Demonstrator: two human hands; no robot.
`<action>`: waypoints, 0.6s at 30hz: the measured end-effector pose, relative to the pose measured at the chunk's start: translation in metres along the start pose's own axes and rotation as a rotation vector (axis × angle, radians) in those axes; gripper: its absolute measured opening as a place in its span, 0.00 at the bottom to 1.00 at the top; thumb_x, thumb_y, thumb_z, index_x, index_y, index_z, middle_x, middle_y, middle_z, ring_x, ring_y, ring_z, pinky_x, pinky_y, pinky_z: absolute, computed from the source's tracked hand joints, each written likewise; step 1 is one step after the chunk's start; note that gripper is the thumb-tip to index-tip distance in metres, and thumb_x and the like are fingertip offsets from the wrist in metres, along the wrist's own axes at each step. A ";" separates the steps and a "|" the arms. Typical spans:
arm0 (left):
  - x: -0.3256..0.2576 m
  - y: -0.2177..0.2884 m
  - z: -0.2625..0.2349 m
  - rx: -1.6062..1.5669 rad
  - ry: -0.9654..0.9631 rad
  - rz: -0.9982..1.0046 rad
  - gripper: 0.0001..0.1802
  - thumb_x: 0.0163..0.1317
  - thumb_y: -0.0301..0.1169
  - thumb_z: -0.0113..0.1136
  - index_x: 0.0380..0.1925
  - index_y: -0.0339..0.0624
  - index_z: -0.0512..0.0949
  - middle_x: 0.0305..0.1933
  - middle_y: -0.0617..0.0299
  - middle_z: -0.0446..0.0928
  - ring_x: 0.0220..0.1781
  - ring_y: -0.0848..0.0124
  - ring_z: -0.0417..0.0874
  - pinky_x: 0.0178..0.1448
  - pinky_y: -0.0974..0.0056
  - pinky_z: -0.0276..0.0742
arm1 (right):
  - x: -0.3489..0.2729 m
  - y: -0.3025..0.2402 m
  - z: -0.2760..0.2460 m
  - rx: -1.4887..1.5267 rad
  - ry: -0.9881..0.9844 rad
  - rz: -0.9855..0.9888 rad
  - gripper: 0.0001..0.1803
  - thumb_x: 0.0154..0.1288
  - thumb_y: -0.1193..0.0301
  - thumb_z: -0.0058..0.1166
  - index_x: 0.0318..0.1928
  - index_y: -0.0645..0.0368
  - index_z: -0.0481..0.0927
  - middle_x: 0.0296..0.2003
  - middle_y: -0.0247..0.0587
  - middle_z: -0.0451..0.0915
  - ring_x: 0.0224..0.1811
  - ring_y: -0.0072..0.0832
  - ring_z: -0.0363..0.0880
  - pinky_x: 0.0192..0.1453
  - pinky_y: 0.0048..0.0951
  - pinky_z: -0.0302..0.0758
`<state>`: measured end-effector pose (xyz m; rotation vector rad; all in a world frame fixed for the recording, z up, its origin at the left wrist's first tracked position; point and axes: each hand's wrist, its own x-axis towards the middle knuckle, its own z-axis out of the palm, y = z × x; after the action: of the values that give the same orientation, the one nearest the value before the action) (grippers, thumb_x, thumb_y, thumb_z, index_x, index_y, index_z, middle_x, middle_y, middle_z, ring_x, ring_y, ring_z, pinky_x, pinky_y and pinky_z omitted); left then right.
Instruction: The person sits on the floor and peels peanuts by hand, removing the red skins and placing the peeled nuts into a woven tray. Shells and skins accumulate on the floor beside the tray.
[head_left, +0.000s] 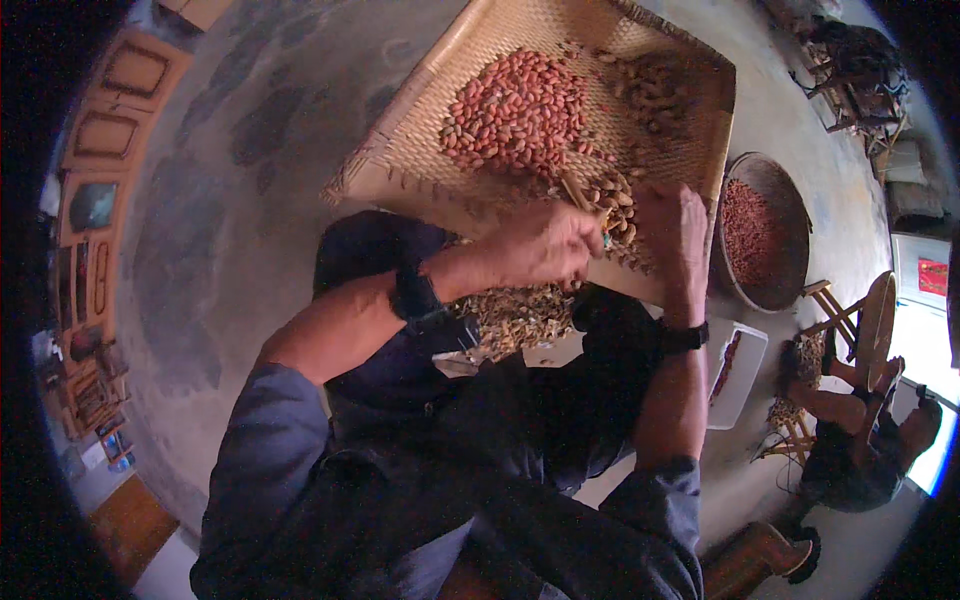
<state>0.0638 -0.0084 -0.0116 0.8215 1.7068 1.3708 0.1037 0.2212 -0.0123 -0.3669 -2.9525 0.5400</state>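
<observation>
A flat woven winnowing tray (420,130) rests tilted on my lap. A heap of red shelled peanuts (515,110) lies in its middle, and unshelled pods (655,90) lie to the right. My left hand (540,245) pinches a peanut pod at the tray's near edge, fingers closed on it. My right hand (672,235) rests beside it on the pile of pods (618,205), fingers curled into them. Empty shells (515,315) lie piled on my lap below the tray.
A round metal basin (765,235) of red peanuts stands on the concrete floor at right. A white rectangular tub (738,370) sits by my right elbow. Another person (860,430) sits on a wooden stool at lower right. Framed wooden doors line the left wall.
</observation>
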 end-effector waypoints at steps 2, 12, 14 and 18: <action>-0.001 -0.004 0.007 0.235 -0.078 0.127 0.14 0.62 0.28 0.55 0.44 0.34 0.82 0.36 0.47 0.85 0.37 0.57 0.88 0.45 0.53 0.82 | 0.006 0.020 0.028 -0.051 0.061 -0.114 0.13 0.65 0.63 0.54 0.34 0.59 0.86 0.31 0.58 0.83 0.36 0.54 0.85 0.38 0.50 0.78; -0.013 -0.012 0.027 0.518 -0.178 0.130 0.14 0.57 0.30 0.57 0.39 0.30 0.77 0.32 0.34 0.80 0.41 0.37 0.84 0.49 0.40 0.78 | 0.022 0.009 0.071 -0.127 0.039 -0.151 0.09 0.57 0.68 0.55 0.28 0.60 0.83 0.27 0.55 0.83 0.35 0.55 0.84 0.41 0.53 0.79; -0.014 -0.012 0.026 0.538 -0.195 0.136 0.13 0.57 0.31 0.57 0.37 0.31 0.77 0.31 0.35 0.80 0.40 0.37 0.84 0.48 0.40 0.79 | 0.023 0.012 0.069 -0.131 0.025 -0.167 0.09 0.58 0.68 0.56 0.28 0.60 0.83 0.27 0.55 0.83 0.34 0.55 0.84 0.40 0.52 0.79; -0.012 -0.010 0.023 0.579 -0.166 0.135 0.12 0.57 0.34 0.59 0.31 0.34 0.80 0.32 0.38 0.82 0.40 0.41 0.86 0.47 0.43 0.81 | 0.019 0.001 0.040 -0.076 0.024 -0.126 0.11 0.59 0.66 0.58 0.30 0.61 0.85 0.27 0.56 0.83 0.34 0.54 0.84 0.39 0.49 0.79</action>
<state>0.0894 -0.0102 -0.0216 1.3488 1.9660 0.8559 0.0792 0.2131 -0.0487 -0.1912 -2.9530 0.4063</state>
